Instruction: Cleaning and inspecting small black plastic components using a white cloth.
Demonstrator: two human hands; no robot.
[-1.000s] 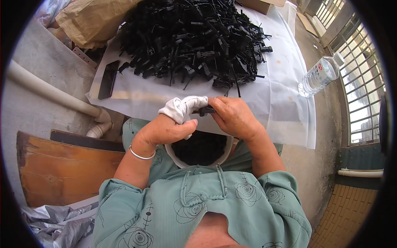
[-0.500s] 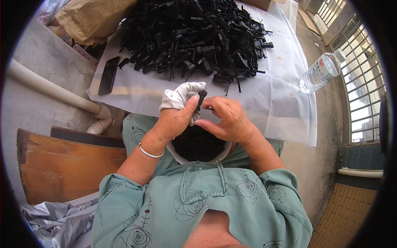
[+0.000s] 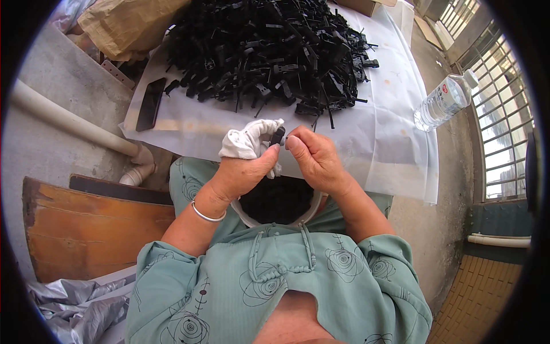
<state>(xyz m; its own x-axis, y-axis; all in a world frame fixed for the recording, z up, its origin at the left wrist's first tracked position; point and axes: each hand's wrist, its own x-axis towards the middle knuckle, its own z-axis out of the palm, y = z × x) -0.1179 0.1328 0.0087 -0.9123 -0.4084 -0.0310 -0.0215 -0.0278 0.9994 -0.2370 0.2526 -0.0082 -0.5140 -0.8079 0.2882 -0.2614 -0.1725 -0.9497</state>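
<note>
My left hand (image 3: 246, 163), its fingers covered by a white glove (image 3: 243, 143) and its thumb bare, grips a small black plastic piece (image 3: 278, 136). Right beside that piece, my right hand (image 3: 318, 157) is closed with thumb and forefinger pinched together; anything between those fingertips is too small to make out. Below both hands, between my knees, stands a white bucket (image 3: 314, 213) with dark contents. Beyond the hands rises a large heap of black plastic pieces (image 3: 269, 51), several with thin sticks poking out.
White plastic sheeting (image 3: 395, 155) covers the table. A dark phone (image 3: 150, 105) lies at its left, and a clear water bottle (image 3: 444, 100) stands at the right. Brown paper (image 3: 129, 26) is at the far left. A pale pipe (image 3: 74, 123) and a wooden board (image 3: 97, 232) are on my left.
My right hand has curled more tightly and shifted slightly right, its thumb rising to the forefinger. The black piece in my left hand has turned a little.
</note>
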